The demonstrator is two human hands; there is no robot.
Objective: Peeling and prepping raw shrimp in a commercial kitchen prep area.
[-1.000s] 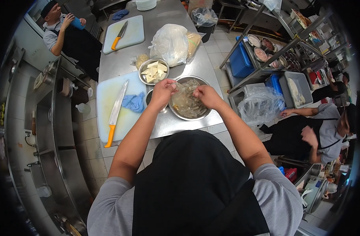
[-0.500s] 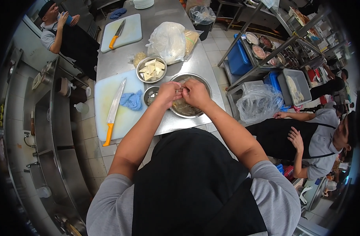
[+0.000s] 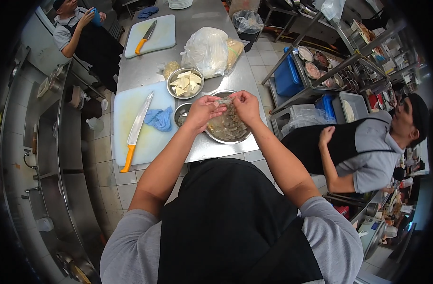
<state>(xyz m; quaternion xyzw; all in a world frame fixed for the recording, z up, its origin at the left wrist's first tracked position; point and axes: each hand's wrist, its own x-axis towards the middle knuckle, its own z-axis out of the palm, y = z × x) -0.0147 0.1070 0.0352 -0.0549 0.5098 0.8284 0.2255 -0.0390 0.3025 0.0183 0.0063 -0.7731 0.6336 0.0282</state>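
Observation:
A wide steel bowl of raw grey shrimp in cloudy liquid stands at the near right corner of the table. Above it, my left hand and my right hand pinch a translucent grey shrimp between them, each gripping one end. A small steel bowl sits partly behind my left hand; its contents are hard to make out. Just beyond, another steel bowl holds pale cut pieces, perhaps cheese.
To the left, a white cutting board carries a yellow-handled knife and a crumpled blue cloth. Farther back lie a second board with a knife and a white plastic bag. A co-worker stands close on the right, another far left.
My hands have moved slightly apart and up, showing the shrimp stretched between them. The co-worker on the right has come forward and turned; the one at far left has lowered a blue item.

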